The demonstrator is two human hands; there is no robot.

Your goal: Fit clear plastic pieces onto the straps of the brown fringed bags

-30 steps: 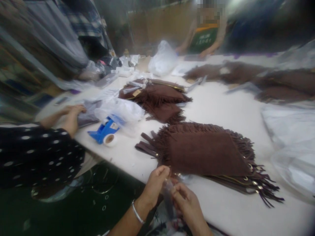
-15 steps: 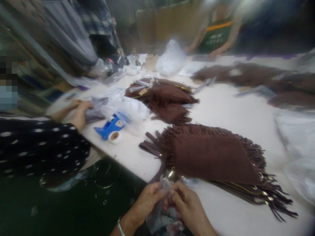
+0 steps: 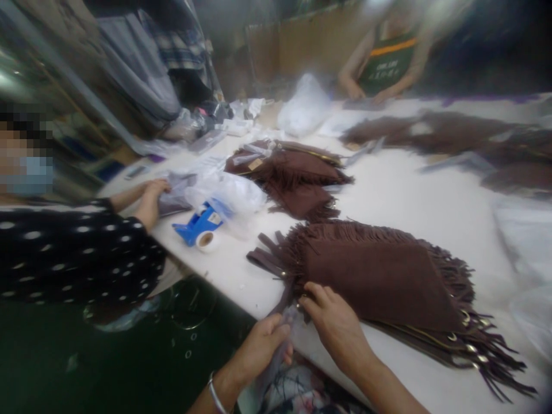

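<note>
Brown fringed bag (image 3: 379, 282) near, right of centre on white table (image 3: 401, 190); likely soft, light; hold by flat body, not loose fringe (image 3: 362, 231). Left hand (image 3: 261, 344) pinches clear plastic (image 3: 295, 319). Right hand (image 3: 335, 319): fingers bent at bag's left corner, grip unclear.

1. The fringed bag (image 3: 379, 282) is showing a matt, suede-like face, looking softly napped rather than slick, and its cut strips are sharing that dull finish.
2. Gold-toned metal rings (image 3: 471, 348) are glinting along the bag's edge, smooth and glossy.
3. Thin plastic film (image 3: 293, 321) is looking crinkled, translucent and faintly shiny.
4. A metal bracelet (image 3: 212, 391) is gleaming, smooth and polished.
5. The surface (image 3: 431, 201) is appearing smooth and mostly matt.
6. The tape dispenser (image 3: 187, 233) is looking like hard, smooth plastic.
7. The white plastic bag (image 3: 237, 192) is looking filmy and wrinkled.
8. The spotted garment (image 3: 77, 253) is appearing as matt cloth, and hanging fabric (image 3: 142, 69) is falling in dull folds.
</note>
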